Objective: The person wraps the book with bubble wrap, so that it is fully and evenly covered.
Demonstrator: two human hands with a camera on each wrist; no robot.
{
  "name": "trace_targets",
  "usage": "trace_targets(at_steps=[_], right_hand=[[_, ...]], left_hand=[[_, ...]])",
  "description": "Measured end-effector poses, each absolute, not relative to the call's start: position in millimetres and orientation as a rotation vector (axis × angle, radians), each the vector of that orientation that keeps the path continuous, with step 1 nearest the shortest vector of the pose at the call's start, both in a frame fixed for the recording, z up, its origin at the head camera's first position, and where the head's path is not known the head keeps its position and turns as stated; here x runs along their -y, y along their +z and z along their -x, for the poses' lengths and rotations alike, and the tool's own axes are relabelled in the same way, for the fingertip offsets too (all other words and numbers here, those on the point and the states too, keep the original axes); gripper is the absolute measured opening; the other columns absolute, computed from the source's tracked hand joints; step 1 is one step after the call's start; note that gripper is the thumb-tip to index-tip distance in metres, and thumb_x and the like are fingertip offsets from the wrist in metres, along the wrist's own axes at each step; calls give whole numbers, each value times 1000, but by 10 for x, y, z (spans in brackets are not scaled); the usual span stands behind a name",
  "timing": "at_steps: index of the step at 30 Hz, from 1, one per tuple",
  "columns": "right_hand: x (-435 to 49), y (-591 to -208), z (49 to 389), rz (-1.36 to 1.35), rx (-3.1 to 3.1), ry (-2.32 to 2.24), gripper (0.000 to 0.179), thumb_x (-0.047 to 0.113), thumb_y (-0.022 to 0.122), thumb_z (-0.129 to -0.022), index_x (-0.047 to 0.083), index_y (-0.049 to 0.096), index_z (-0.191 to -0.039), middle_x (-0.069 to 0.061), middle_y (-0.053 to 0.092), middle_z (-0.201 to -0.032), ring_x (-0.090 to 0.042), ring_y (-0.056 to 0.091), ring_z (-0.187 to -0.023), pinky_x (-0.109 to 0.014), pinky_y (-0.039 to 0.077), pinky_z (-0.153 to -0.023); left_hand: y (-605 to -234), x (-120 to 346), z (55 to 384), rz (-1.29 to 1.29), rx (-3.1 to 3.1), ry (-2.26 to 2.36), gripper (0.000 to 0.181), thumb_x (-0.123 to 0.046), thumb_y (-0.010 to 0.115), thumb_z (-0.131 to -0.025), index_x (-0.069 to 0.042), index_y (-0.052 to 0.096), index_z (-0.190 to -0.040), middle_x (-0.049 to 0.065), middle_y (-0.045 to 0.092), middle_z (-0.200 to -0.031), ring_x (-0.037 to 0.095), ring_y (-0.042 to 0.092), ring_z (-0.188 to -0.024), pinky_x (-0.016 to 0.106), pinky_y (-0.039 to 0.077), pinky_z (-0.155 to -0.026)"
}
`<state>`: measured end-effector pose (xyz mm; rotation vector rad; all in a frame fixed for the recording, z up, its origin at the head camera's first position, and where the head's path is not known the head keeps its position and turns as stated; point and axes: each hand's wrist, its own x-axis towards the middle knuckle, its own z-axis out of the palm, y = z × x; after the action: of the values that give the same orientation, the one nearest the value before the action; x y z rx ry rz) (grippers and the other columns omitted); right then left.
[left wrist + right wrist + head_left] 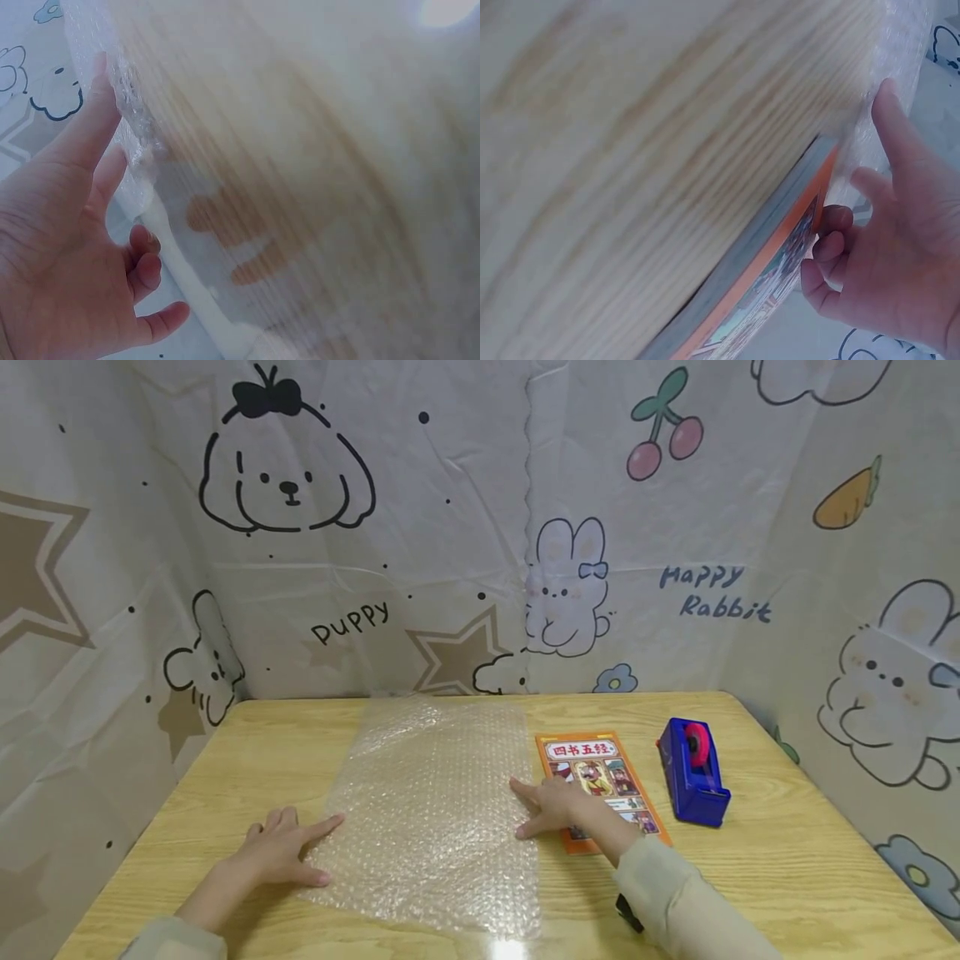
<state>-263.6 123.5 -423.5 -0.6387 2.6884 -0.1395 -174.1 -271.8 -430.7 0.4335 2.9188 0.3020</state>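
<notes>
A clear sheet of bubble wrap [427, 810] lies spread flat on the wooden table. At its left edge my left hand [277, 852] touches it with thumb and forefinger extended, the other fingers loosely bent. My right hand [555, 806] rests at the sheet's right edge, thumb and forefinger stretched onto it. Beneath that hand and forearm, an orange book [592, 777] with cartoon figures on its cover is partly covered. In the right wrist view, the bent fingers of the right hand [900, 240] are beside the book [780, 255]. The left wrist view shows the left hand [67, 232] at the wrap's edge [127, 97].
A blue tape dispenser [693, 777] with a pink-cored roll stands right of the book. A small black object [628, 912] shows by the right sleeve. The wooden table [810, 860] meets cartoon-printed cloth [450, 527] at its back and sides.
</notes>
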Motion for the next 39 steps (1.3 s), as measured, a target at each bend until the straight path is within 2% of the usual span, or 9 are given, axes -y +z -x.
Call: trace_targets(at_steps=[5,8,11,18,23,25,32,36,39], right_hand=[[-1227,-4217,2590,629,-2701,-94,84,56,65,-74,23,30,-143,-22,53,-123,-37,50,-111,-54,35,-96],[-1218,-4207,2559,617,-2695,-95,84,56,64,-74,23,30,-143,-22,52,-126,-37,50,-112,-50,39,-95],[-1206,-4194,2527,606,-2702,-82,85,56,64,-74,22,30,-144,-20,54,-124,-36,52,-110,-49,40,-94],[-1178,-4181,2465,560,-2718,-72,86,57,64,-75,20,29,-144,-20,54,-125,-39,48,-115,-57,30,-98],[-1174,-4190,2421,545,-2712,-71,87,58,62,-75,18,28,-144,-17,52,-128,-37,47,-117,-57,28,-99],[-1180,-4192,2405,536,-2710,-94,86,57,63,-76,17,28,-144,-17,51,-129,-38,45,-119,-59,25,-100],[-1193,-4178,2346,502,-2715,-153,87,55,65,-75,14,29,-143,-19,50,-128,-43,41,-120,-63,21,-100],[-1190,-4191,2328,527,-2731,-126,88,56,65,-74,12,31,-142,-20,53,-124,-42,44,-117,-62,24,-100],[-1191,-4205,2331,556,-2748,-91,88,58,65,-73,11,32,-140,-20,56,-120,-42,48,-113,-60,26,-99]], left_hand=[[-4287,2715,1795,-425,-2899,341,87,-57,71,-59,-19,46,-134,8,36,-84,24,31,-79,41,30,-65],[-4268,2712,1831,-415,-2883,355,87,-55,72,-59,-19,46,-134,10,38,-87,26,34,-82,52,33,-71],[-4257,2714,1868,-416,-2870,351,87,-53,73,-59,-19,46,-134,12,40,-90,28,35,-84,58,32,-74],[-4237,2724,1975,-404,-2824,347,87,-48,74,-59,-18,44,-135,28,41,-108,37,37,-96,70,26,-82],[-4207,2705,2043,-395,-2801,353,87,-43,76,-59,-17,44,-136,21,41,-102,34,35,-92,65,26,-82],[-4200,2696,2073,-390,-2793,344,86,-40,77,-60,-17,44,-136,22,41,-103,35,35,-94,63,26,-81],[-4180,2654,2150,-382,-2766,315,85,-36,77,-61,-15,43,-136,39,32,-122,51,29,-112,72,17,-88],[-4157,2633,2180,-372,-2758,313,84,-33,77,-62,-14,42,-136,44,25,-127,55,23,-117,73,13,-90],[-4140,2616,2204,-365,-2757,311,85,-31,77,-61,-14,42,-137,43,25,-127,55,22,-117,73,12,-91]])
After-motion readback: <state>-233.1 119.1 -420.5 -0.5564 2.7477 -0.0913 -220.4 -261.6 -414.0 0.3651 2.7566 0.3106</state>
